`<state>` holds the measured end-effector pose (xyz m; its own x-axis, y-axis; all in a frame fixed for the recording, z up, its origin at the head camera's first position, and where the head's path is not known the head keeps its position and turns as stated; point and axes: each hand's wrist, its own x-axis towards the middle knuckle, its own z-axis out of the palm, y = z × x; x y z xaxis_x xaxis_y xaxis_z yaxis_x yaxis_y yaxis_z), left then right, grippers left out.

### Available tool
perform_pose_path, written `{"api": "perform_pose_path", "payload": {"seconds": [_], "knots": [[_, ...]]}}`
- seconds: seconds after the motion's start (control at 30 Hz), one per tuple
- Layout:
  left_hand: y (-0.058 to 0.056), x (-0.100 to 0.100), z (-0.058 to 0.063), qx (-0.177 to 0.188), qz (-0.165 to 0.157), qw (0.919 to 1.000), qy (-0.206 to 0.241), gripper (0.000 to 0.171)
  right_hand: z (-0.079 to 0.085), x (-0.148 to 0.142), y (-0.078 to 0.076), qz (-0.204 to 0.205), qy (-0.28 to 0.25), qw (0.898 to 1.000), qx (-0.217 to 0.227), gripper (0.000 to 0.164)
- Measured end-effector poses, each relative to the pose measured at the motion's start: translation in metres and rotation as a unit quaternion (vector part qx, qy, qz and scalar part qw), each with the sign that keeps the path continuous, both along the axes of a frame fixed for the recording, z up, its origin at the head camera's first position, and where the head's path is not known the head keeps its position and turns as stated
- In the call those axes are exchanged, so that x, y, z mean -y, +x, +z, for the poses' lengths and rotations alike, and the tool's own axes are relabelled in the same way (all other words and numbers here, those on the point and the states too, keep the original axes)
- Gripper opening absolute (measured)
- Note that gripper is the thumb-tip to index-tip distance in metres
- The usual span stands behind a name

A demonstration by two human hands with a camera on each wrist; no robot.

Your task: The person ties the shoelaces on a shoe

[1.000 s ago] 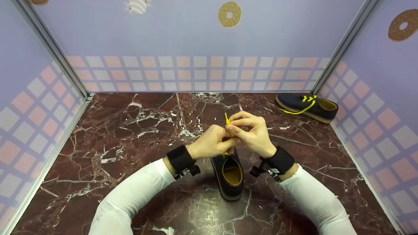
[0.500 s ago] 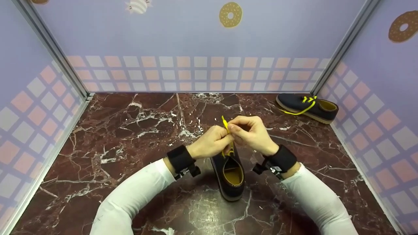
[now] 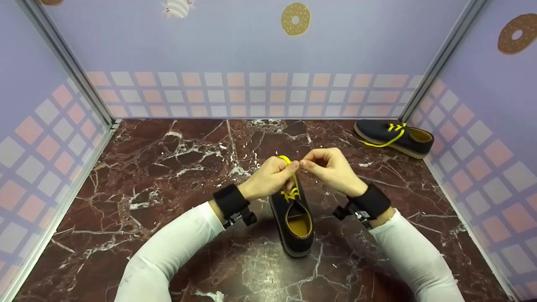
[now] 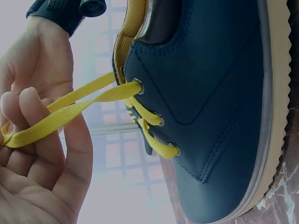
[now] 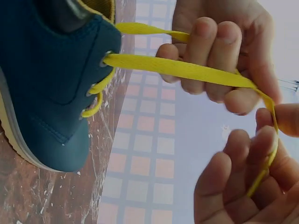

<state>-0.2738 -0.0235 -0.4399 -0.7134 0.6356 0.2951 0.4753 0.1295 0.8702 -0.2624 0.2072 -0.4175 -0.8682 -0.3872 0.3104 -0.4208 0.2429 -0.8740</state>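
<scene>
A dark navy shoe [image 3: 283,235] with a tan sole stands on the marbled surface, its toe pointing away. Yellow shoelaces [image 4: 107,95] rise out of its top eyelets toward both hands. My left hand [image 3: 270,176] pinches the laces above the shoe's tongue, and a small yellow bend shows over its fingers. Close on its right, my right hand [image 3: 333,172] pinches a lace with thumb and fingertips. In the right wrist view one lace [image 5: 182,67] crosses the left fingers [image 5: 201,44] and runs down to the curled right fingers [image 5: 252,158].
A second navy shoe [image 3: 377,132] with a yellow lace hanging over its side lies at the back right corner. Patterned panels [image 3: 251,46] enclose the back and both sides. Small white bits [image 3: 251,157] are scattered behind the hands.
The lace end that stuck up above the hands has gone down and now shows as a bend over the left fingers. My right hand has shifted slightly right, opening a small gap.
</scene>
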Motion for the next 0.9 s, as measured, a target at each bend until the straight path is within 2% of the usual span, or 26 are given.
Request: {"api": "perform_pose_path", "payload": {"seconds": [0.17, 0.33, 0.4, 0.53, 0.7, 0.9], "knots": [[-0.004, -0.001, -0.003, 0.01, 0.023, 0.9996, 0.01, 0.059, 0.005, -0.003, 0.003, 0.018, 0.006, 0.999, 0.029, 0.018], [-0.008, 0.0, -0.005, 0.026, 0.052, 0.9976, 0.037, 0.042, 0.006, -0.006, 0.007, 0.044, 0.022, 0.996, 0.077, 0.016], [-0.01, 0.0, -0.005, 0.03, 0.057, 0.9967, 0.05, 0.035, 0.005, -0.008, 0.008, 0.057, 0.03, 0.993, 0.095, 0.016], [-0.01, 0.001, -0.004, 0.025, 0.057, 0.9962, 0.06, 0.032, 0.003, -0.009, 0.008, 0.083, 0.039, 0.989, 0.12, 0.019], [-0.009, 0.001, -0.003, 0.012, 0.066, 0.9961, 0.057, 0.031, 0.0, -0.007, 0.009, 0.105, 0.04, 0.987, 0.11, 0.016], [-0.008, 0.002, -0.004, 0.004, 0.083, 0.9952, 0.052, 0.03, -0.012, 0.001, 0.008, 0.093, 0.047, 0.993, 0.047, 0.005]]}}
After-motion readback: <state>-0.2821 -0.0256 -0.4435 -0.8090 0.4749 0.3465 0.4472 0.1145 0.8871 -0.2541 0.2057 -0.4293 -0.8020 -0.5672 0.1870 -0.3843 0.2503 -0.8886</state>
